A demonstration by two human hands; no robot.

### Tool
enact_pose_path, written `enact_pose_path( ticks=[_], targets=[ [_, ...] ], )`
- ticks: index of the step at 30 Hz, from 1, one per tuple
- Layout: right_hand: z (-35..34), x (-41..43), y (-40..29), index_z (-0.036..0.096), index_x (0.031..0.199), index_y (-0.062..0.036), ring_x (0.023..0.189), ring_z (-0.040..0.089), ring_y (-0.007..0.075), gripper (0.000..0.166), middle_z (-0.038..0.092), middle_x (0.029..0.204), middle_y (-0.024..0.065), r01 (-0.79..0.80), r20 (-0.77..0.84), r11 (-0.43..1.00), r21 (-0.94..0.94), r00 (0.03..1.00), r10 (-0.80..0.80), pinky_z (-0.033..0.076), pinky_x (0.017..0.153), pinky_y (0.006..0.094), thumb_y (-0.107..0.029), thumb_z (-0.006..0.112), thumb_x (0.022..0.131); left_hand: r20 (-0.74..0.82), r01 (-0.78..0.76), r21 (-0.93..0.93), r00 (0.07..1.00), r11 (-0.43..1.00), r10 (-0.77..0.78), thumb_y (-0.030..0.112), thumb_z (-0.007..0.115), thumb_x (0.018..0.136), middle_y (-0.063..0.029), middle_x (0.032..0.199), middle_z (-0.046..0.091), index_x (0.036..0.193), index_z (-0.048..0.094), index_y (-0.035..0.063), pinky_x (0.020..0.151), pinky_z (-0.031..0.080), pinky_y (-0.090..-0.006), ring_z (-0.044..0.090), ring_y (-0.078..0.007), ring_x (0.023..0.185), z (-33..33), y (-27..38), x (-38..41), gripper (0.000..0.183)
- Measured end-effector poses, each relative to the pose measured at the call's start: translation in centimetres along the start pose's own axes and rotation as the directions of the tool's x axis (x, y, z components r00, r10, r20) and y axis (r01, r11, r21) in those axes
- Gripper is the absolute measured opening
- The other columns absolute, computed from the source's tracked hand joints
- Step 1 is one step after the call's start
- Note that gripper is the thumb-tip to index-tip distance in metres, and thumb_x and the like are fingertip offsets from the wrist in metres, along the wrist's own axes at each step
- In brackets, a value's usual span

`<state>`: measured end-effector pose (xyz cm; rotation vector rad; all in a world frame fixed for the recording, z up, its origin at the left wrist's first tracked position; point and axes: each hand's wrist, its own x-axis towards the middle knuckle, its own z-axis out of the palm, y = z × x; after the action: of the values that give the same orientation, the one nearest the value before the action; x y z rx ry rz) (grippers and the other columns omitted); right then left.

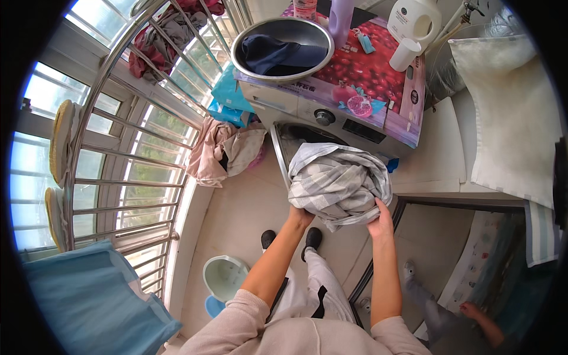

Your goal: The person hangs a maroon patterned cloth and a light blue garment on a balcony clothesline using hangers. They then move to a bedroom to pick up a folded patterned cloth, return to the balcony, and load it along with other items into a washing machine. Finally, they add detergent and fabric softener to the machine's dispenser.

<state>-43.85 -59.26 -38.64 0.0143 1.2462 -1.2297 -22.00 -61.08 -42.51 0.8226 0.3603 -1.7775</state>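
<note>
A bundled grey-and-white checked cloth (339, 184) is held up between my two hands, before the front of a washing machine (284, 104). My left hand (301, 216) grips the bundle's lower left side, its fingers partly hidden beneath the folds. On the lower right edge, my right hand (381, 222) has its thumb over the fabric. The washer's round door (279, 155) stands open behind and left of the bundle, which hides much of the opening. On top of the machine, a metal basin (282, 75) holds dark blue cloth.
Detergent bottles (415, 22) and a white cup (404, 54) stand on the washer's printed cover. Pink clothes (217, 151) lie left of the machine, beside a metal railing (128, 181). A pale green basin (225, 277) is on the floor. Another person's arm (481, 317) shows at lower right.
</note>
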Motion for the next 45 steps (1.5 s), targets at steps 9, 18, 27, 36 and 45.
enact_pose_path(
  ticks=[9, 18, 27, 36, 45],
  targets=[
    [-2.8, 7.2, 9.4, 0.034, 0.137, -0.0105, 0.118, 0.048, 0.0245, 0.057, 0.047, 0.132, 0.0078, -0.296, 0.320, 0.955, 0.005, 0.905, 0.278, 0.042, 0.095, 0.0386, -0.037, 0.055, 0.090, -0.066, 0.232, 0.351, 0.972, 0.907, -0.224, 0.052, 0.039, 0.090, -0.0087, 0.131, 0.049, 0.132, 0.041, 0.0081, 0.096, 0.042, -0.0415, 0.047, -0.0267, 0.120, -4.2, -2.9, 3.2, 0.061],
    [-3.1, 13.2, 10.9, 0.043, 0.130, -0.0058, 0.108, 0.054, 0.0208, 0.052, 0.054, 0.123, 0.0068, -0.146, 0.199, 0.975, 0.170, 0.974, 0.112, 0.045, 0.090, 0.0352, -0.026, 0.062, 0.085, 0.556, -0.146, 0.364, 0.826, -0.920, 0.088, 0.045, 0.056, 0.081, -0.0101, 0.138, 0.039, 0.116, 0.056, 0.0020, 0.111, 0.010, -0.0478, 0.016, -0.0225, 0.138, -5.3, 5.4, 4.0, 0.056],
    [0.8, 17.3, 13.7, 0.054, 0.116, -0.0042, 0.102, 0.056, 0.0196, 0.038, 0.059, 0.113, 0.0058, -0.123, 0.008, 0.968, 0.218, 0.992, 0.125, 0.047, 0.088, 0.0345, -0.021, 0.063, 0.084, 0.603, -0.218, 0.272, 0.798, -0.937, -0.011, 0.021, 0.061, 0.073, -0.0097, 0.139, 0.039, 0.110, 0.058, 0.0000, 0.110, 0.017, -0.0459, 0.018, -0.0245, 0.138, -11.1, 11.2, 3.2, 0.043],
    [4.8, 28.5, 18.9, 0.054, 0.118, -0.0088, 0.109, 0.053, 0.0212, 0.037, 0.057, 0.119, 0.0058, -0.212, -0.188, 0.969, 0.127, 0.954, 0.233, 0.047, 0.089, 0.0390, -0.030, 0.056, 0.088, 0.691, -0.214, 0.530, 0.670, -0.821, 0.272, 0.020, 0.068, 0.068, -0.0113, 0.133, 0.046, 0.101, 0.064, 0.0111, 0.108, 0.015, -0.0527, 0.029, -0.0319, 0.133, -13.0, 16.8, 3.0, 0.035],
    [10.5, 44.1, 14.4, 0.050, 0.121, -0.0064, 0.121, 0.043, 0.0291, 0.036, 0.049, 0.129, 0.0118, -0.134, 0.239, 0.698, 0.703, 0.969, -0.055, 0.035, 0.100, 0.0496, -0.028, 0.045, 0.093, 0.751, -0.125, 0.507, 0.549, -0.853, 0.366, 0.019, 0.066, 0.065, -0.0152, 0.132, 0.044, 0.097, 0.068, 0.0135, 0.108, 0.016, -0.0499, 0.034, -0.0298, 0.128, -14.6, 18.6, 5.7, 0.033]
  ],
)
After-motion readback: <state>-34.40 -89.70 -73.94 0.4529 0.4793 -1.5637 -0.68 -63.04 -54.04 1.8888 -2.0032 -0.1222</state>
